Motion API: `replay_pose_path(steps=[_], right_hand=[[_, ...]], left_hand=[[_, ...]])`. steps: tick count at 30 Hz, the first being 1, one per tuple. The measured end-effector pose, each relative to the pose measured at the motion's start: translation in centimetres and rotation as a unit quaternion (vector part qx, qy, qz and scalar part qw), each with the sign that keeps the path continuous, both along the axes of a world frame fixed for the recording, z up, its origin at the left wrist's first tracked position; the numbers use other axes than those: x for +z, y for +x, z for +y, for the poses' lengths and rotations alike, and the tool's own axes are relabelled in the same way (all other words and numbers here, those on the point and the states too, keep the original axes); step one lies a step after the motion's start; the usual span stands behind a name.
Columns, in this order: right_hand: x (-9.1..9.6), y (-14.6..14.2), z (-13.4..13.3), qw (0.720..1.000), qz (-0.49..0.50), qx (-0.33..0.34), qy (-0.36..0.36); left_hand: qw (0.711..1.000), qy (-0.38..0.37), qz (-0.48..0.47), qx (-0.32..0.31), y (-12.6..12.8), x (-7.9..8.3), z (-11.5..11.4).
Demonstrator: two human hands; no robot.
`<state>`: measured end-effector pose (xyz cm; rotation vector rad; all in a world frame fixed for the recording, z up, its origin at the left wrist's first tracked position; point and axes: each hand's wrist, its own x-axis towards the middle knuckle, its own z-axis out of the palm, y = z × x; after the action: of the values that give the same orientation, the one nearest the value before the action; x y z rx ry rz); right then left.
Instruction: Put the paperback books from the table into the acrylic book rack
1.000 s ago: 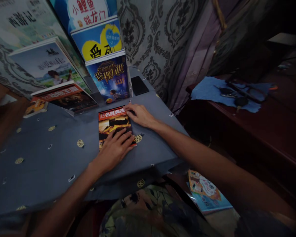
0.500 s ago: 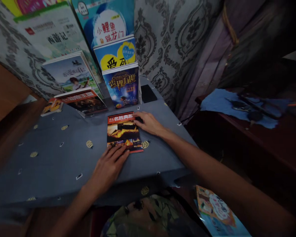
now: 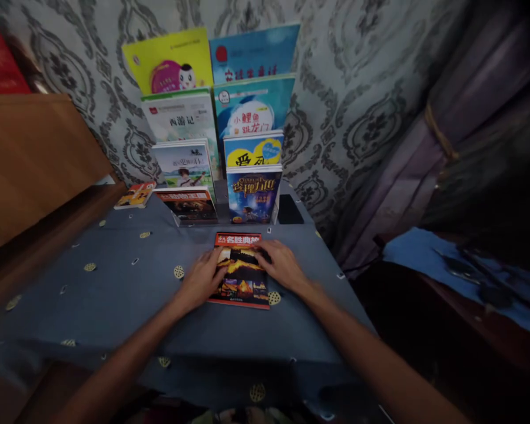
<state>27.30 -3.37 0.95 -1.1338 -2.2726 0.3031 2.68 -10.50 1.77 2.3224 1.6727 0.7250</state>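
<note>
A thin book (image 3: 241,268) with a red title band and golden landscape pictures lies flat on the patterned tablecloth. My left hand (image 3: 202,275) rests on its left edge, fingers stretched over the cover and thumb a little apart. Across from it, my right hand (image 3: 283,265) touches the upper right edge with fingertips and thumb on the cover. Neither hand lifts the book. The undersides of both hands are hidden.
Behind it, books stand in two tiered columns, with a blue book (image 3: 254,197) and a dark animal book (image 3: 192,206) in front. A black flat object (image 3: 290,209) lies beside them. An orange book (image 3: 135,195) lies left. Blue cloth (image 3: 424,259) covers part of a surface at right.
My left hand has slid from the book's lower edge up to its left edge. My right hand stays at the right edge. The view has tilted up and turned left; the book keeps its place.
</note>
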Motion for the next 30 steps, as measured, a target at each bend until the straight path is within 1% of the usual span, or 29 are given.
replay_pose_path(steps=[2,4,6,8,9,11,12,14,16,18,20,23,25,27,30], right_hand=[[0.0,0.0,-0.1,1.0,0.004,-0.003,0.009],[0.0,0.0,-0.2,1.0,0.015,-0.002,0.009],[0.0,-0.1,-0.2,1.0,0.031,-0.002,0.004],[0.0,-0.2,-0.3,0.999,0.054,0.001,-0.004],[-0.1,-0.3,-0.4,0.998,0.068,0.004,-0.011],[-0.4,-0.6,-0.4,0.994,0.104,0.008,-0.029],[-0.6,-0.7,-0.3,0.991,0.127,0.006,-0.04],[-1.3,-1.0,0.0,0.98,0.185,-0.007,-0.073],[-2.0,-1.2,0.6,0.959,0.251,-0.03,-0.128],[-2.3,-1.4,1.1,0.929,0.305,-0.036,-0.205],[-2.1,-2.0,1.3,0.898,0.333,-0.016,-0.289],[-0.8,-3.7,1.1,0.852,0.344,0.035,-0.393],[0.3,-5.4,0.8,0.823,0.365,0.058,-0.43],[1.1,-7.3,0.9,0.799,0.399,0.063,-0.445],[2.1,-9.9,1.7,0.778,0.43,0.063,-0.453]], left_hand=[[0.995,-0.04,-0.094,0.0,0.1,0.3,0.8],[0.972,-0.101,-0.21,0.017,-0.4,0.4,1.6],[0.927,-0.163,-0.332,0.062,-1.0,0.4,2.3],[0.865,-0.221,-0.437,0.115,-1.4,0.2,2.9],[0.832,-0.254,-0.477,0.126,-1.5,0.1,3.1],[0.777,-0.315,-0.534,0.107,-1.5,-0.1,3.3],[0.758,-0.336,-0.553,0.085,-1.5,-0.1,3.3],[0.732,-0.353,-0.581,0.044,-1.7,0.1,3.2],[0.717,-0.347,-0.604,0.028,-2.3,0.5,2.9],[0.708,-0.343,-0.617,0.029,-3.3,0.9,2.4],[0.702,-0.341,-0.625,0.031,-4.6,1.1,1.9],[0.693,-0.326,-0.643,0.032,-6.4,1.3,1.5],[0.689,-0.3,-0.659,0.035,-7.5,1.4,1.6],[0.688,-0.272,-0.672,0.039,-8.5,1.7,2.0],[0.694,-0.244,-0.676,0.041,-10.1,2.5,2.9]])
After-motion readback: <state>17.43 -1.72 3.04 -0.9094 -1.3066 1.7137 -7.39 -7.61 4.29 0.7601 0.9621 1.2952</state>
